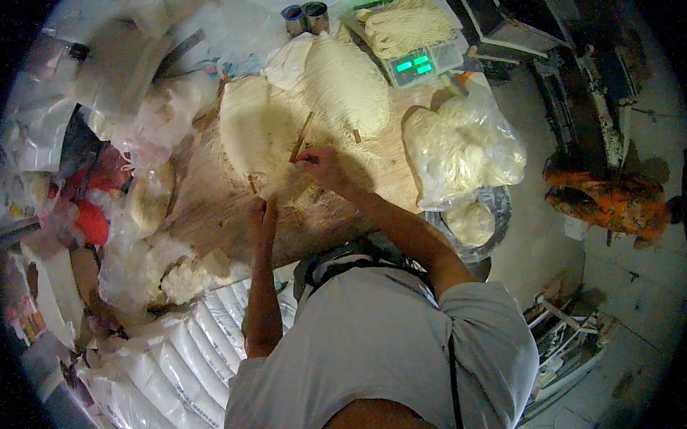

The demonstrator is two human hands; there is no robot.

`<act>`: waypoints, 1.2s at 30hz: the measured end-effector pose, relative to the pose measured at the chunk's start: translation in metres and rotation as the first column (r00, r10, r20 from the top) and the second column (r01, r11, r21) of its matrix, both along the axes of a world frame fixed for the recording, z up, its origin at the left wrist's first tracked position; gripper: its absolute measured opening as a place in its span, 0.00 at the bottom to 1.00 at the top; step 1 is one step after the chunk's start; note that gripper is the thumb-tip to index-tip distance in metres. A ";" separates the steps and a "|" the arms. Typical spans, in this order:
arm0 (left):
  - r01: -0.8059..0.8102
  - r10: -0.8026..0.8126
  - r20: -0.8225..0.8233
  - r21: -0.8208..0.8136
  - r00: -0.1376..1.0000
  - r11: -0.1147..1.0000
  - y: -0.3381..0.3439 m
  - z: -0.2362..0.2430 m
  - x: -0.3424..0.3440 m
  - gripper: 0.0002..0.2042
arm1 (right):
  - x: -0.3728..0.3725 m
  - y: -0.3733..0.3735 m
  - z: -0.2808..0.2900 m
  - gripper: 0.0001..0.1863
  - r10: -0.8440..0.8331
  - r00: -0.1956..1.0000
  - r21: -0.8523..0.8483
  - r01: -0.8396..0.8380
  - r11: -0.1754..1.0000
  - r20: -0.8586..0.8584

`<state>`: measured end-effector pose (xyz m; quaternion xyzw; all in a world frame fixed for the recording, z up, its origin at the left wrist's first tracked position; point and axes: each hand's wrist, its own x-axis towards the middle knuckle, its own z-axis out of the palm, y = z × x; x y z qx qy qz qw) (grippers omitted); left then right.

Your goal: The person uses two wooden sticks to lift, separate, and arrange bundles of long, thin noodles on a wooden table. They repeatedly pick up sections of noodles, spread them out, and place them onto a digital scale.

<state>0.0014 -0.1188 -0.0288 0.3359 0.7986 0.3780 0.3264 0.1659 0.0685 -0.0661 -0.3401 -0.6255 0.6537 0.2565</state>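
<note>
On the wooden tabletop lie two pale, flattened bundles of noodle-like strands, a left bundle [247, 116] and a right bundle [345, 82]. A thin wooden stick [303, 134] slants between them. Its lower end meets the closed fingers of my right hand [325, 170]. My left hand [263, 219] is closed at the table's near side, just below a short stick end [252, 183]; what its fingers hold is hidden. Between both hands is a blurred pale patch [283, 184], perhaps strands. Another stick end [357, 136] shows below the right bundle.
A scale [412, 67] with green displays carries more strands at the back right. Clear bags of pale noodles [462, 146] sit at the right edge, above a bagged bowl [472, 221]. Plastic bags [158, 115] clutter the left; white sacks [178, 356] stand below. Two metal cups [305, 18] are behind.
</note>
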 end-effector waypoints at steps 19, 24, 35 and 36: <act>-0.030 -0.009 0.151 0.251 0.989 0.968 0.020 -0.011 0.001 0.21 | 0.026 0.016 0.044 0.09 -0.051 0.998 -0.178 0.056 0.982 0.031; -0.085 0.025 0.250 0.231 0.968 0.969 0.019 -0.057 -0.003 0.22 | 0.029 0.031 0.072 0.08 -0.140 0.987 0.009 0.141 0.990 -0.077; -0.465 0.485 -0.099 0.176 0.869 0.868 0.016 -0.049 -0.014 0.20 | 0.147 0.226 0.250 0.10 -0.459 0.799 0.355 0.589 0.726 -0.388; -0.387 0.393 0.006 0.194 0.920 0.902 0.004 -0.051 -0.020 0.20 | 0.158 0.253 0.265 0.09 -0.448 0.759 0.286 0.612 0.737 -0.472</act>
